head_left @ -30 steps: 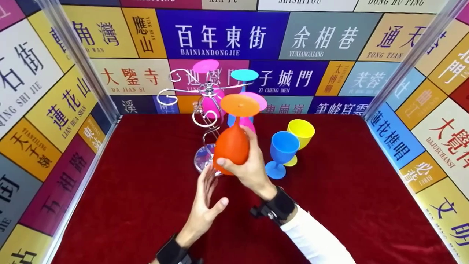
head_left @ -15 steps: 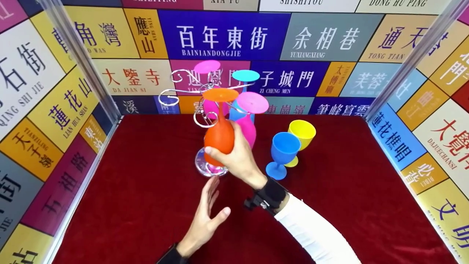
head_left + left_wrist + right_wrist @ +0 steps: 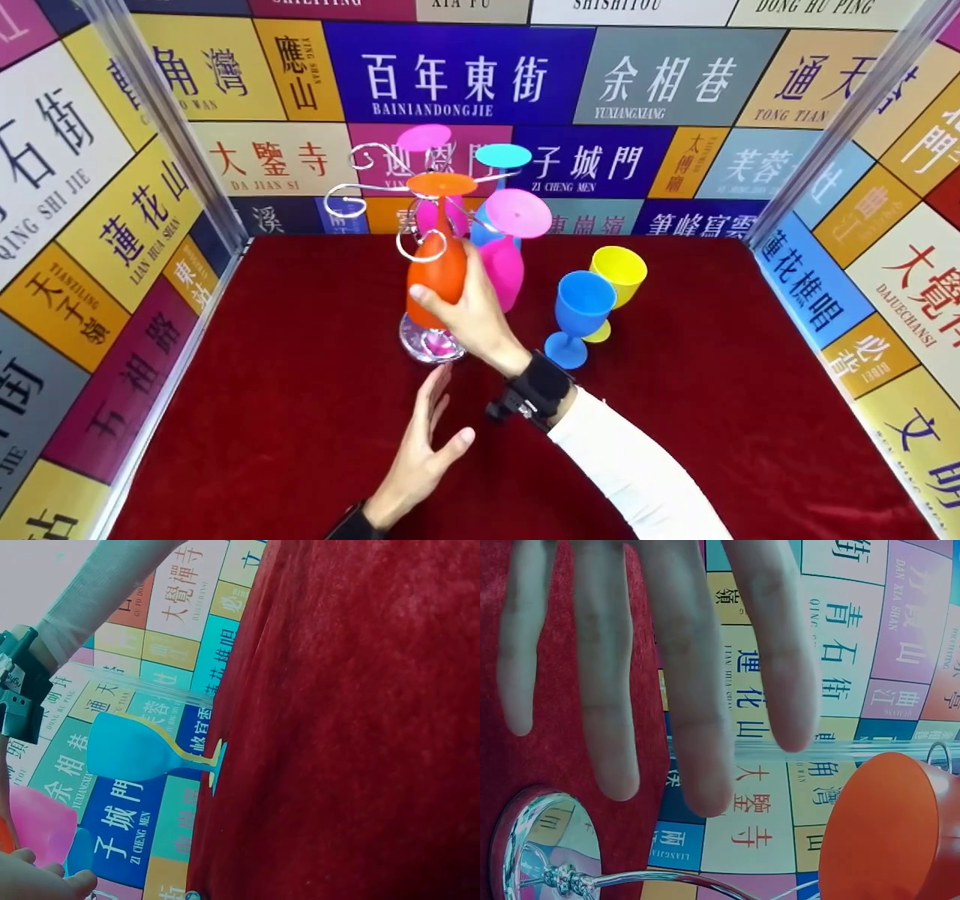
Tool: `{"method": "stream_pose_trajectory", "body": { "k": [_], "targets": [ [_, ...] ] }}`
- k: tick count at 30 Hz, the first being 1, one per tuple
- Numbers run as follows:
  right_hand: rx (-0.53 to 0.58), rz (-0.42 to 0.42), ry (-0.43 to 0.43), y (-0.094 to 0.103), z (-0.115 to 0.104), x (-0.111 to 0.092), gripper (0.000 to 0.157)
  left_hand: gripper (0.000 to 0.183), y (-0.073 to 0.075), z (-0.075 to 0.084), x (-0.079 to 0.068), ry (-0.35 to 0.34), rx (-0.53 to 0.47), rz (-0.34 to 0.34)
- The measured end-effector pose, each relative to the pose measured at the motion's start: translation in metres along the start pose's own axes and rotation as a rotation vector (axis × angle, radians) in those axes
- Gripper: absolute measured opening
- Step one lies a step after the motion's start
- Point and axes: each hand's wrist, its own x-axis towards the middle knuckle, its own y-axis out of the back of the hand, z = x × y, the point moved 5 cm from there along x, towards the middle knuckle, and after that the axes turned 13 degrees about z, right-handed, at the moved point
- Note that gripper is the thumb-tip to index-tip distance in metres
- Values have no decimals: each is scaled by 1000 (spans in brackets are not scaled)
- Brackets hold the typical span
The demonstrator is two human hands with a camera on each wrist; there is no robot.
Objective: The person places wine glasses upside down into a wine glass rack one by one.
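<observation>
An orange goblet [image 3: 436, 274] is upside down in my right hand [image 3: 476, 319], which grips its bowl with the thumb in front. Its foot is uppermost, beside the metal rack [image 3: 346, 201], and one curled rack arm crosses in front of the goblet. Whether the stem sits inside that curl I cannot tell. My left hand [image 3: 416, 457] hovers below the rack's round base [image 3: 412, 341], fingers extended, holding nothing. Two pink goblets [image 3: 504, 274] and a light blue goblet [image 3: 504, 155] hang inverted on the rack. In the right wrist view the orange bowl [image 3: 877, 825] appears at lower right.
Right of the rack, a blue goblet [image 3: 585, 304] and a yellow goblet [image 3: 619, 274] stand upright close together. A dark red cloth [image 3: 675, 450] covers the table. Walls with coloured lettered panels [image 3: 457, 71] enclose the back and both sides.
My right hand has moved left and slightly away from me, taking the orange goblet to the rack's curled arm. The left hand has drawn back a little from the goblet.
</observation>
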Motion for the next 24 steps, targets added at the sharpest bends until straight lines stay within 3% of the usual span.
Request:
{"method": "stream_pose_trajectory", "body": {
  "k": [24],
  "targets": [
    [-78, -102, -34, -17, 18, 1, 91, 82, 3, -4, 0, -11, 22, 47]
  ]
}}
